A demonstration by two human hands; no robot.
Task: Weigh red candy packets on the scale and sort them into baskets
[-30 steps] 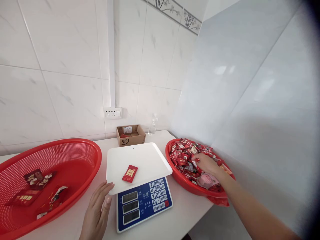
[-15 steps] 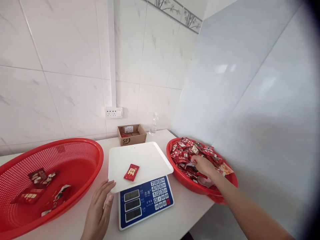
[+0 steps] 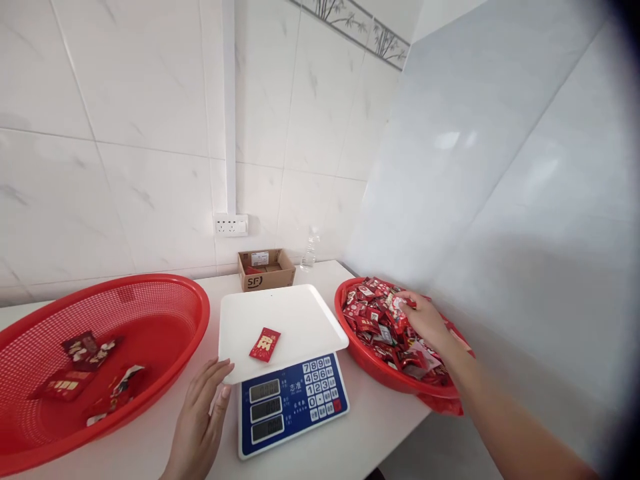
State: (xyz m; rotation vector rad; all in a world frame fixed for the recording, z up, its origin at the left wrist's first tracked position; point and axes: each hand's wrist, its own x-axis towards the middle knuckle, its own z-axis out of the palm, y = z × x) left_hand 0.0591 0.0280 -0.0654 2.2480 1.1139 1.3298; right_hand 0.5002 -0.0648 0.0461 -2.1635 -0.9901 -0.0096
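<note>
My left hand [image 3: 201, 410] is open, fingers stretched, at the left front corner of the white pan [image 3: 280, 303] of a digital scale [image 3: 294, 407]; I cannot tell if the fingertips touch it. One small red packet [image 3: 265, 345] with pale lettering lies flat on the pan. My right hand [image 3: 424, 319] is over the red basket [image 3: 365, 363] on the right, pinching a red and white packet [image 3: 398, 307] between thumb and fingers. Many red packets [image 3: 367, 325] fill this basket. The fingers partly cover the pinched packet.
A larger red basket [image 3: 197, 320] at the left holds several red packets [image 3: 67, 383]. Behind the scale stand an open cardboard box [image 3: 267, 277] and a clear plastic bottle [image 3: 309, 250]. A wall socket [image 3: 231, 225] is above the box. The white table [image 3: 373, 433] meets tiled walls.
My right hand has moved back and slightly right over the heap, and a red and white packet now shows in its fingers. My left hand and the packet on the pan stay put.
</note>
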